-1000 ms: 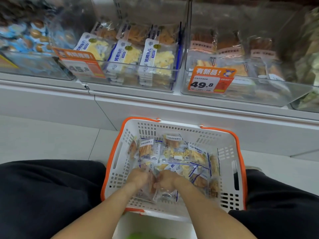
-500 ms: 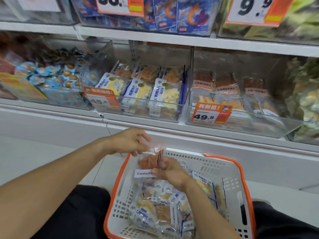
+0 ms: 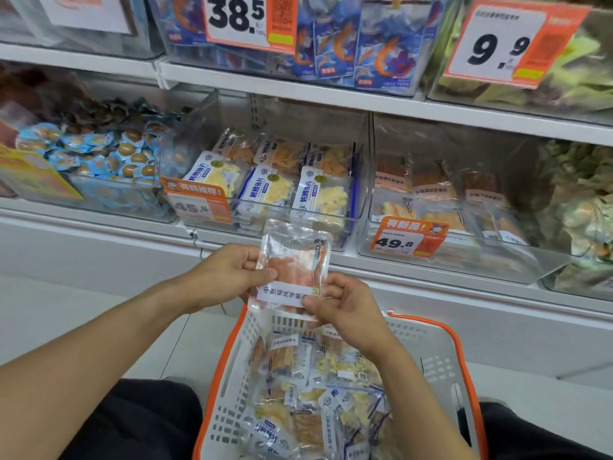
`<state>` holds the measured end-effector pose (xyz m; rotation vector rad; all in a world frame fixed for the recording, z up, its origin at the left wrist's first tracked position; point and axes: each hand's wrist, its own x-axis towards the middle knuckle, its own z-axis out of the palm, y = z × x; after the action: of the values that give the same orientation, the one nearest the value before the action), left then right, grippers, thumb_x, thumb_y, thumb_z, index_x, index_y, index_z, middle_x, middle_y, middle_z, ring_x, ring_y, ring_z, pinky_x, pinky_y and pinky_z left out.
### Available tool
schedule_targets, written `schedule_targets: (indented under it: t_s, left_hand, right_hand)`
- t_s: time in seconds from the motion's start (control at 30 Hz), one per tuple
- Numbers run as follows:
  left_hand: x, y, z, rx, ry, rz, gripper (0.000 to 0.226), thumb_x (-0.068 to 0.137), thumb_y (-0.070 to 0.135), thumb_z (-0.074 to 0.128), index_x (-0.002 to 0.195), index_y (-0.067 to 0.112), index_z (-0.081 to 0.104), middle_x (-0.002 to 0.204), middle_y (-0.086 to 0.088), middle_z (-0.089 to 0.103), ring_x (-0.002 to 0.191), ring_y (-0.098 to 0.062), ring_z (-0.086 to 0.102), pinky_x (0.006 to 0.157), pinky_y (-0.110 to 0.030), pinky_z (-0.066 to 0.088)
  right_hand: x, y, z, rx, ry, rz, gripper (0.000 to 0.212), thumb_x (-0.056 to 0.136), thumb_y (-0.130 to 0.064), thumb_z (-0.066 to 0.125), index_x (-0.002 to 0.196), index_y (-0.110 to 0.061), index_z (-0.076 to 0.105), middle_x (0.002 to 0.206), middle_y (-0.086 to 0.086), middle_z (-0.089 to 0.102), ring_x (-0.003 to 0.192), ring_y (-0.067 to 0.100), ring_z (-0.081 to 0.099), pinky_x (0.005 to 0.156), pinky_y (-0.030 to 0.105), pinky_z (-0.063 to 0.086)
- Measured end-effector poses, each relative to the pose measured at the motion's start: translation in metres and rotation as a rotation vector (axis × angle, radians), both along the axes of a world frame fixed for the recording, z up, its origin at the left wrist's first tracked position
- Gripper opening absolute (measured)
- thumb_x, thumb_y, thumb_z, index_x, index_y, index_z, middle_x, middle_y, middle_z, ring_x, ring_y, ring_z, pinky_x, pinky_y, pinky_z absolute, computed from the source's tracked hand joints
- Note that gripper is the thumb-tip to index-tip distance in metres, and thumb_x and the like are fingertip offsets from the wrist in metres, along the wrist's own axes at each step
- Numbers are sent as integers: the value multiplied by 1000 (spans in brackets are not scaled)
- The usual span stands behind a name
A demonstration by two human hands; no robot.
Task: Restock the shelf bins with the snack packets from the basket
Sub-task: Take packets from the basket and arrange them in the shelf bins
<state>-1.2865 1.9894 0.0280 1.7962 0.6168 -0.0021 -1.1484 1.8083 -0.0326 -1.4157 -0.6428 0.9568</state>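
Both hands hold one clear snack packet [image 3: 293, 265] up in front of the shelf, above the far rim of the basket [image 3: 441, 363]. The left hand [image 3: 225, 277] pinches the packet's left edge, thumb across the front and fingers curled behind it. The right hand [image 3: 345, 310] grips the lower right corner, thumb pressed over the white label strip [image 3: 282, 295] at the bottom, its other fingers bent round the edge. The packet stands nearly upright between the two hands, tilted slightly right at the top, with pinkish-orange pieces showing through the film.

Below the right wrist, the white basket with its orange rim holds a loose heap of packets [image 3: 318, 386] — yellow and orange contents with blue-and-white labels. None of them touches either hand.

Just beyond the held packet, above the left hand's knuckles, sits the clear shelf bin [image 3: 360, 180] with rows of blue-labelled packets and an orange price tag [image 3: 199, 202] reading 45.8. Up and to the right of the right hand is a second clear bin [image 3: 497, 260] — its tag [image 3: 406, 239] reads 49.8 — stocked with packets of orange strips. Further left of the left hand, a bin of blue-wrapped round snacks [image 3: 99, 154]. Dark trouser legs [image 3: 132, 419] flank the basket below both forearms.
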Motion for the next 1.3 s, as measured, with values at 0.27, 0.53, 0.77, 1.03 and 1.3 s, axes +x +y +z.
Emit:
schedule_targets:
  t_s: [0.27,0.53,0.77,1.03,1.3]
  left_hand:
    - [40,-27,19,194,-363,140,21,97,16,60,78,15,53,58,9,54,50,-11,54,48,-29,50]
    - [99,-57,29,645,-365,40,49,100,33,50,144,15,36,131,-1,50,122,-14,47,101,-27,39]
    - [116,-60,0,928,-233,-211,79,97,22,50,159,24,-1,166,-2,1,152,-23,8,121,-35,15]
    - [120,-70,-13,1113,-210,-172,80,95,25,52,158,27,3,165,-10,-6,146,-25,4,115,-29,-5]
    - [127,-76,-17,1176,-178,-137,82,88,26,63,157,22,19,163,-22,10,140,-32,17,119,-48,18]
  right_hand:
    - [19,-3,54,-12,-213,-246,31,91,0,68,118,-6,54,69,5,65,70,27,71,57,30,55]
    - [102,-43,114,-35,-302,-539,25,93,1,64,116,-7,61,79,9,73,56,17,64,64,37,60]
    - [191,-84,119,-319,-443,-731,29,90,4,65,118,5,61,79,12,68,47,15,64,59,33,60]
    - [208,-77,110,-738,-822,-600,39,74,-20,87,107,-5,73,92,11,74,85,23,72,86,36,58]
    - [198,-77,101,-884,-1107,-257,34,97,-33,59,84,-6,75,83,16,71,81,32,64,69,35,47]
